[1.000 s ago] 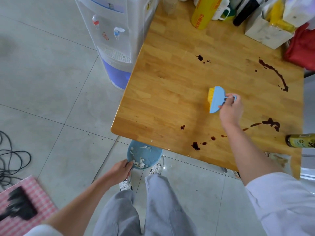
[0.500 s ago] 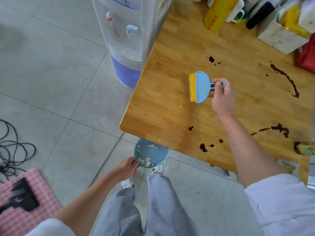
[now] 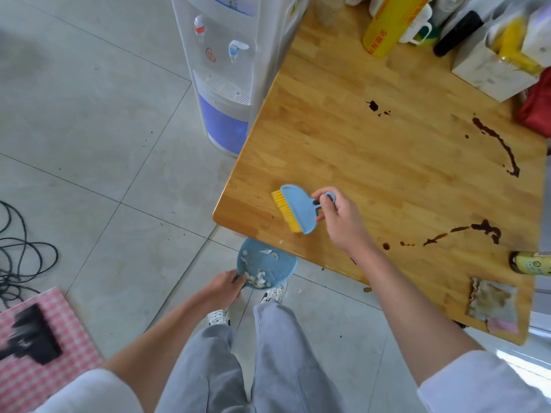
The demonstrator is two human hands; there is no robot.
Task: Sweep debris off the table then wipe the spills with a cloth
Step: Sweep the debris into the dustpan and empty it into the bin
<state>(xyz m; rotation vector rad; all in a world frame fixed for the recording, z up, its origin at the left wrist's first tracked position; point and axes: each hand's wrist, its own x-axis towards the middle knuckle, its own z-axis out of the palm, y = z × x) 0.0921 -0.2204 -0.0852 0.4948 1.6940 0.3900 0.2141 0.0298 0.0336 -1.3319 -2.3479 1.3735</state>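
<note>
Head view: right hand (image 3: 343,222) grips brush (image 3: 298,208) near table (image 3: 387,162) corner; left hand (image 3: 222,286) fingers pinch dustpan (image 3: 265,268) below; a misaligned sweep could drop debris on the floor.

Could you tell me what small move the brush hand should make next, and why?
Probably a short stroke toward the table's near edge: the right hand holds the brush just inside it, a white scrap lies at the lip, and the left hand holds the dustpan right below.
</note>
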